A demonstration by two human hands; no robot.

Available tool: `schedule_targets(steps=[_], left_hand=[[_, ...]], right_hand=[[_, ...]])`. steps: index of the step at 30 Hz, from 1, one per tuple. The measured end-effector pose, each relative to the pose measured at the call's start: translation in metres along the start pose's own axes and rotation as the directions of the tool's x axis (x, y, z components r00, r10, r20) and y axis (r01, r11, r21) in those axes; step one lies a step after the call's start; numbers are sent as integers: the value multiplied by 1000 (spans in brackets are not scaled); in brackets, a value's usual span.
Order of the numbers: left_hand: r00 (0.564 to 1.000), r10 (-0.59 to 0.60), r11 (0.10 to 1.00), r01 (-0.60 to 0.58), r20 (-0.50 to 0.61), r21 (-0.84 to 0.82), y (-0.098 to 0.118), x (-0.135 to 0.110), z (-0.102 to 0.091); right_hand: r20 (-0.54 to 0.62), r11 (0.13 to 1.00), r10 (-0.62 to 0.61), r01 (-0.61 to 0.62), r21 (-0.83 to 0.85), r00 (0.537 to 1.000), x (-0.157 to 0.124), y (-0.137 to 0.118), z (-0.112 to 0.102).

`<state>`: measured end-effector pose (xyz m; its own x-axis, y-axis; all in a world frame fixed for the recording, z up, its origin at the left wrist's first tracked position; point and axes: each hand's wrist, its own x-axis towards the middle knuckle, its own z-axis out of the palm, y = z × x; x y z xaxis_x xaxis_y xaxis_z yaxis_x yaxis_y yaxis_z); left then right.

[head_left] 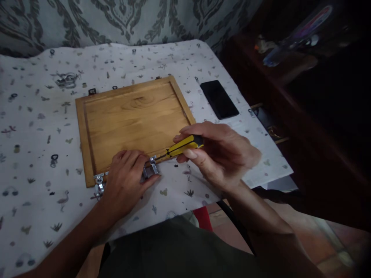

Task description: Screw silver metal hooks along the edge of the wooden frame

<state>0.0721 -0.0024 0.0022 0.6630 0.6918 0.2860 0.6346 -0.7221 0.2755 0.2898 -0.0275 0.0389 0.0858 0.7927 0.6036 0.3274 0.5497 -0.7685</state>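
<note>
A framed wooden cabinet door (130, 123) lies flat on the table. At its near edge, my left hand (127, 179) rests with fingers over the wood and thumb below, gripping a metal hinge (153, 166). Between the thumb and fingers of my right hand (220, 154) is a yellow and black screwdriver (185, 146), held at a low slant. Its thin shaft points left toward the hinge; whether the tip touches a screw is hard to tell. Another metal hinge (99, 184) sits at the door's near left corner, beside my left wrist.
A black phone (219, 99) lies right of the door on the patterned tablecloth (37, 154). Dark fittings (92, 91) show along the door's far edge. A patterned curtain (127, 19) hangs behind. Dark furniture with a clear plastic bottle (298, 36) stands to the right.
</note>
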Motion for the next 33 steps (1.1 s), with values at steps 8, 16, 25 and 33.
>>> schedule_targets(steps=[8,16,25,33], left_hand=[[1000,17,1000,-17,-17,1,-1,-1,1],[1000,-2,1000,2,12,14,-2,-2,2],[1000,-6,1000,6,9,7,-1,-1,3],[1000,-18,1000,18,12,-9,-2,-1,4]], right_hand=[[98,995,-90,94,-34,991,1,2,3],[113,984,-155,163,-65,981,-1,7,6],[281,965,-238,260,-41,930,11,-3,5],[363,976,-177,211,-57,915,15,-11,2]])
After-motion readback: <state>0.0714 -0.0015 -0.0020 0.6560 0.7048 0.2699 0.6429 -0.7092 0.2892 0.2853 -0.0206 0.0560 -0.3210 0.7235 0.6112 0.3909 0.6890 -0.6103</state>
